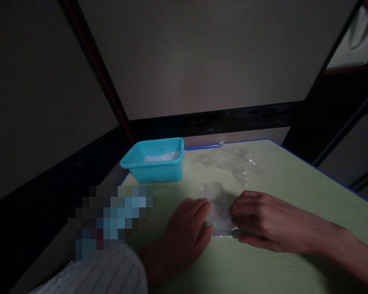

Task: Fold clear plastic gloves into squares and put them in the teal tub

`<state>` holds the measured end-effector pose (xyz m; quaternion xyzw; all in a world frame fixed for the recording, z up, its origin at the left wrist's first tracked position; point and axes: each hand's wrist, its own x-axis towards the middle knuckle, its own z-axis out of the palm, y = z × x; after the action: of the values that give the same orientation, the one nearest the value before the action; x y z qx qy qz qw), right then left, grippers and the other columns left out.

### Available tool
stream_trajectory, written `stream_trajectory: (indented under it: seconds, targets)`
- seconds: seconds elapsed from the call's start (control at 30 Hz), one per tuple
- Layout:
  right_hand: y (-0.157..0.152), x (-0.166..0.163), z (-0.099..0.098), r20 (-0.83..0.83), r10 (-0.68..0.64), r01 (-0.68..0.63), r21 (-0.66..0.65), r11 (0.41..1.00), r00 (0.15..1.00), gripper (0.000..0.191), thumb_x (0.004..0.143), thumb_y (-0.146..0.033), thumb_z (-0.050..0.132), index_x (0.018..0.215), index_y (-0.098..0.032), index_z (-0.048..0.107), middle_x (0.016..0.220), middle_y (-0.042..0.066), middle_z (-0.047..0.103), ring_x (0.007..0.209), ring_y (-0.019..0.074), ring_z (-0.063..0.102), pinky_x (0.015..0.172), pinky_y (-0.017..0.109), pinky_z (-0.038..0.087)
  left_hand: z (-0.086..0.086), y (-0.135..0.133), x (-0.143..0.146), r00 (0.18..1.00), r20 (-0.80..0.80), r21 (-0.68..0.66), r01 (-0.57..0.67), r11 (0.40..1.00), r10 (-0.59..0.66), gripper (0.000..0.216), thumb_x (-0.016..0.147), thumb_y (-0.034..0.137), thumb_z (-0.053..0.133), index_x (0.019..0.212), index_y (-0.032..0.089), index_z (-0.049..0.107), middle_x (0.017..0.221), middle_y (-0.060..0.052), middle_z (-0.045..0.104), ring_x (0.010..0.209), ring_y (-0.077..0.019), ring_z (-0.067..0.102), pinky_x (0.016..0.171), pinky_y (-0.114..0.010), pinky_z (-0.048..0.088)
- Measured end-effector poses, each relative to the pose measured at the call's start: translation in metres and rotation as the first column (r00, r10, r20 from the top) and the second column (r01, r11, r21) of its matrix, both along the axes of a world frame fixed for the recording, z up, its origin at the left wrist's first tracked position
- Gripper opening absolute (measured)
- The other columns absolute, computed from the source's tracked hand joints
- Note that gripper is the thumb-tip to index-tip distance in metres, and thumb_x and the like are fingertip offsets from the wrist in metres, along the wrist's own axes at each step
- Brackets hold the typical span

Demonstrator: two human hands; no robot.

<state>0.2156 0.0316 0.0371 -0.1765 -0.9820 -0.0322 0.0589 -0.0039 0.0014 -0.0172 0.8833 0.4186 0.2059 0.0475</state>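
Note:
A small clear plastic bag [218, 208] lies flat on the pale green table [294, 183], between both hands. My left hand [184, 232] rests on the table with its fingers stretched over the bag's left edge. My right hand [263, 220] comes in from the right, fingers curled and pressed on the bag's right edge. The left wrist wears a white ribbed sleeve [110, 273].
A turquoise plastic tub [155, 161] stands at the table's far left corner with something pale inside. Several loose clear plastic bags [233, 161] lie behind the hands. The table has a blue rim; dark frame bars and grey panels surround it. A blurred patch sits lower left.

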Motion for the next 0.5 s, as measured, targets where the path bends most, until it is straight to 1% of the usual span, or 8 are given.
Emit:
stream_trajectory:
  seconds: [0.13, 0.27, 0.4, 0.5]
  targets:
    - [-0.001, -0.006, -0.006, 0.053, -0.011, 0.010, 0.020, 1.000, 0.999, 0.015, 0.080, -0.029, 0.061, 0.070, -0.017, 0.062, 0.073, 0.002, 0.061, 0.072, 0.0180, 0.055, 0.071, 0.033, 0.038, -0.002, 0.001, -0.002, 1.000, -0.007, -0.052, 0.025, 0.998, -0.026, 0.043, 0.086, 0.021, 0.042, 0.128, 0.009, 0.038, 0.129, -0.017, 0.051, 0.120, -0.0250, 0.047, 0.102, -0.047, 0.036]
    - [-0.005, -0.010, -0.010, 0.068, 0.015, -0.019, 0.047, 0.999, 0.998, 0.010, 0.079, -0.022, 0.059, 0.071, -0.017, 0.063, 0.072, 0.002, 0.062, 0.071, 0.0173, 0.055, 0.071, 0.033, 0.037, -0.004, 0.002, -0.004, 0.999, 0.012, -0.068, 0.042, 0.997, -0.041, 0.047, 0.085, 0.021, 0.044, 0.130, 0.011, 0.034, 0.132, -0.018, 0.047, 0.122, -0.0255, 0.044, 0.102, -0.047, 0.035]
    - [-0.011, -0.013, -0.015, 0.092, 0.033, -0.047, 0.158, 0.986, 0.995, 0.011, 0.080, -0.014, 0.056, 0.071, -0.017, 0.061, 0.069, 0.003, 0.061, 0.065, 0.0169, 0.052, 0.064, 0.034, 0.033, -0.003, 0.005, -0.005, 0.993, 0.032, -0.038, 0.114, 0.993, -0.112, 0.047, 0.080, 0.020, 0.048, 0.126, 0.012, 0.039, 0.132, -0.017, 0.047, 0.124, -0.0264, 0.041, 0.104, -0.048, 0.032]
    - [-0.013, -0.015, -0.016, 0.097, 0.036, -0.055, 0.202, 0.978, 0.995, 0.010, 0.079, -0.012, 0.055, 0.073, -0.016, 0.061, 0.069, 0.003, 0.060, 0.063, 0.0168, 0.051, 0.060, 0.034, 0.031, 0.000, 0.007, -0.005, 0.982, 0.049, -0.016, 0.186, 0.982, -0.185, 0.045, 0.077, 0.022, 0.050, 0.120, 0.012, 0.045, 0.126, -0.016, 0.052, 0.119, -0.0259, 0.045, 0.102, -0.046, 0.034]
